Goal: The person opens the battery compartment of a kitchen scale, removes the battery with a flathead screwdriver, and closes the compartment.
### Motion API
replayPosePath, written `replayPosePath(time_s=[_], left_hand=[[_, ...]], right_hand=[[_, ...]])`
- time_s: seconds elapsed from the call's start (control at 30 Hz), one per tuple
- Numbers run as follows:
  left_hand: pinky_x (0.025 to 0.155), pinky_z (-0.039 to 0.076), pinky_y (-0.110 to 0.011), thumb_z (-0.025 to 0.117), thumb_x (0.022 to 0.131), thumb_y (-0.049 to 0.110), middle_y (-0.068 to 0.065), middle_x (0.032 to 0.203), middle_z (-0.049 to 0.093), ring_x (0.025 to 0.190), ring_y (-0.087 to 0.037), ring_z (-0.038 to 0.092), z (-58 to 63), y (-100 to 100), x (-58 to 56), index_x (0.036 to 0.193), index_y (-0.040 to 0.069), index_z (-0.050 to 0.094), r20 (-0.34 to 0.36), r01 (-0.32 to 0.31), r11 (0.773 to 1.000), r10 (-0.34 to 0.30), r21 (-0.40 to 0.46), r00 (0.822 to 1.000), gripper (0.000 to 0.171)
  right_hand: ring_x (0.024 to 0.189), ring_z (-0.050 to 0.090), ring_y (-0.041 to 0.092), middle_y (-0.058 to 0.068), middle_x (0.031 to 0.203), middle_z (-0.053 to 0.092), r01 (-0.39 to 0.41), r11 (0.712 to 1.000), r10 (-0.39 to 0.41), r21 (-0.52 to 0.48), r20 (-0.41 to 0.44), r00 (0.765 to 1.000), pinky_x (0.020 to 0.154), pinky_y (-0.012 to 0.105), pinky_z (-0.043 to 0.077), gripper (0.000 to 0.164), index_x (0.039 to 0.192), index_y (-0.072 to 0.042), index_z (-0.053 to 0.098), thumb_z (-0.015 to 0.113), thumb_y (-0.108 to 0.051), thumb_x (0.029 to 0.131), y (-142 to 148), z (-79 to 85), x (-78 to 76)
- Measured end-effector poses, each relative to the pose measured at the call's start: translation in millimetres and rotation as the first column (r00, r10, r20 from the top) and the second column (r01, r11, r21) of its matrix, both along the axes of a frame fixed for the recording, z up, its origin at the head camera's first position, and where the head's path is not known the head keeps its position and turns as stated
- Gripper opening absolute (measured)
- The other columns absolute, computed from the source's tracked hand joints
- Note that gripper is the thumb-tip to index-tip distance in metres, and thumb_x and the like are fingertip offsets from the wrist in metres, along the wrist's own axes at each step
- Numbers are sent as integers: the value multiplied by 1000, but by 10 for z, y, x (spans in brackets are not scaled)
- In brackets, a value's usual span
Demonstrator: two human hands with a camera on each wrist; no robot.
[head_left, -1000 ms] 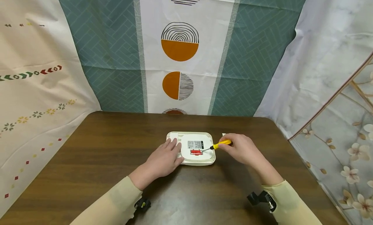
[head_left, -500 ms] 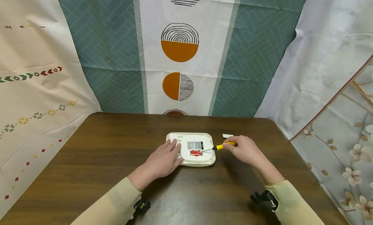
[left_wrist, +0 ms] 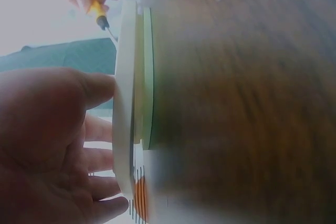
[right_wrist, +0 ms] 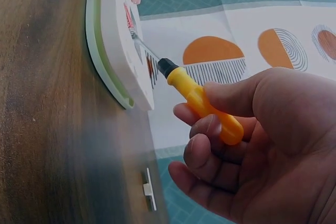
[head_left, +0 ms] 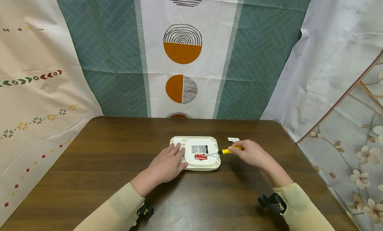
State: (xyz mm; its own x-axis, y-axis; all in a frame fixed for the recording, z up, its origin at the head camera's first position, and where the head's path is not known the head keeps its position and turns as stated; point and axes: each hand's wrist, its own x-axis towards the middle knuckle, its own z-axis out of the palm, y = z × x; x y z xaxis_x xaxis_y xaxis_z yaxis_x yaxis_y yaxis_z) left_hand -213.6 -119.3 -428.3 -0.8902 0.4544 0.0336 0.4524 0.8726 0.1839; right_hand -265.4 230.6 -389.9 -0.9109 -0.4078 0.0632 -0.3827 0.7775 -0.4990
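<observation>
A white, flat device with rounded corners lies on the table with a printed label and an uncovered battery compartment facing up. Red batteries sit in that compartment; how many is hard to tell. My left hand rests on the device's left side with fingers extended. In my right hand, a yellow-handled screwdriver is held between thumb and fingers. Its thin metal shaft slants down leftward, and the tip is at the right end of the batteries. The left wrist view shows the device's side edge under my fingers.
A small white cover piece with a tab lies on the table just beyond my right hand. The brown wooden table extends around the device. Patterned cloths hang behind it and along both sides.
My right hand and the screwdriver have shifted slightly right and the shaft lies flatter, bringing the small white cover more into sight. My left hand stays on the device.
</observation>
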Motion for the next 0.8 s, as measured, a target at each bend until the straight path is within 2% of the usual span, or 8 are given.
replayPosePath(time_s=[0.33, 0.63, 0.8], left_hand=[[130, 33, -57, 62, 115, 37, -26, 171, 41, 161, -46, 34, 0, -3, 2, 162, -2, 52, -5, 2, 1000, -2, 14, 1000, 62], [130, 31, -58, 59, 115, 41, -26, 173, 39, 162, -47, 32, -18, 3, -9, 163, -1, 50, 4, 4, 1000, -4, 7, 1000, 64], [130, 31, -58, 60, 115, 41, -26, 173, 39, 162, -47, 32, -22, -7, -17, 163, -1, 50, 5, 3, 1000, -3, 2, 1000, 65]], right_hand=[[74, 53, 14, -9, 84, 66, 0, 1000, 2, 20, -103, 995, 71, 37, 44, 6, 106, -22, 84, 80, -25, 103, 0, 50, 43], [76, 54, 16, -5, 90, 68, 35, 999, -33, 13, -120, 992, 71, 37, 44, 10, 109, -19, 85, 82, -27, 102, -5, 100, 85], [76, 55, 15, -7, 90, 68, 13, 1000, -11, 16, -112, 994, 72, 37, 45, 7, 106, -22, 85, 81, -27, 103, 1, 146, 105]])
